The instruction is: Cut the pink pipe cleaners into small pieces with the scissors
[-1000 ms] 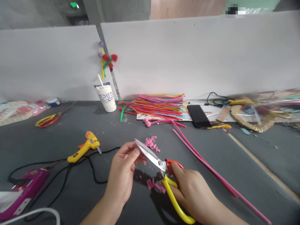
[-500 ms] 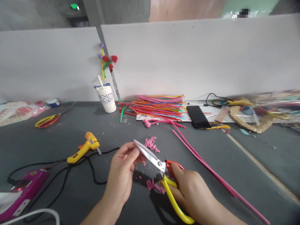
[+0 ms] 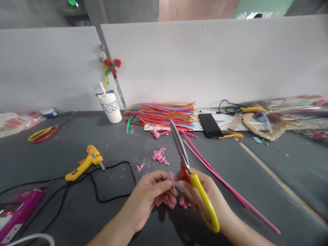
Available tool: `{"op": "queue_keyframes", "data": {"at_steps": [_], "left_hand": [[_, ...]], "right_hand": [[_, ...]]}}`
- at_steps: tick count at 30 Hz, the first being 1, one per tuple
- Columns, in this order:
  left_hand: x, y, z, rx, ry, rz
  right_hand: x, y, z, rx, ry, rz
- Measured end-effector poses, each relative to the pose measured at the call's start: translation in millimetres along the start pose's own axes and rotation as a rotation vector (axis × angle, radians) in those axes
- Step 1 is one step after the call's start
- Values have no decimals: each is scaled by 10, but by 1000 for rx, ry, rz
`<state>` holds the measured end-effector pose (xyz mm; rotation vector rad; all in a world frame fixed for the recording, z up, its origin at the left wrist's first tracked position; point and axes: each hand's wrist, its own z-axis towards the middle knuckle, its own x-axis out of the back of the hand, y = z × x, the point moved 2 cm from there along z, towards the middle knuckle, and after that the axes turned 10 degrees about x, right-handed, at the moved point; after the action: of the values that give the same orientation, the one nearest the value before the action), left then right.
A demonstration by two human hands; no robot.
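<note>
Between thumb and forefinger, my left hand (image 3: pixel 153 193) pinches a short pink pipe cleaner piece (image 3: pixel 171 177). My right hand (image 3: pixel 202 191) holds scissors (image 3: pixel 183 150) with one yellow and one red handle, blades together and pointing up and away. The fingertips of both hands are close to each other. Beyond them lies a small pile of cut pink pieces (image 3: pixel 160 156). Other pink bits (image 3: pixel 182 203) lie on the table below my hands, partly hidden. To the right, long pink pipe cleaners (image 3: pixel 220 174) stretch across the table.
A yellow glue gun (image 3: pixel 85 164) and its black cord lie left, near a purple power strip (image 3: pixel 20 212). At the back are a white cup (image 3: pixel 110 107), a stack of coloured pipe cleaners (image 3: pixel 169 114), a phone (image 3: pixel 210 125) and a wrapped ring (image 3: pixel 261 131). Another pair of scissors (image 3: pixel 43 134) lies far left.
The scissors have swung from pointing at my left fingers to pointing upward, their blades now closed. My hands have come nearer each other, and a pink piece now shows in my left fingers.
</note>
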<state>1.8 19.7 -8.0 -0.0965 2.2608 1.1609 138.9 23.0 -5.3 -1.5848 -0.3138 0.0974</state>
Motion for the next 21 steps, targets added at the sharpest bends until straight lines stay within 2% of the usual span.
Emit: {"op": "queue_keyframes", "data": {"at_steps": [3,6,15,18,21], "left_hand": [[-51,-48,3,45,-65,48],[-73,-51,1,62,-71,95],[-56,-57,27,-115,124,421],[-57,-56,26,-118,154,443],[-27,5,5,-118,212,354]], "right_hand": [[-4,-5,-7,-64,-8,74],[-2,-13,-5,-84,-29,97],[-6,-55,-15,31,-7,-98],[20,-38,-14,107,-2,-184],[84,-22,-10,196,2,-345]]}}
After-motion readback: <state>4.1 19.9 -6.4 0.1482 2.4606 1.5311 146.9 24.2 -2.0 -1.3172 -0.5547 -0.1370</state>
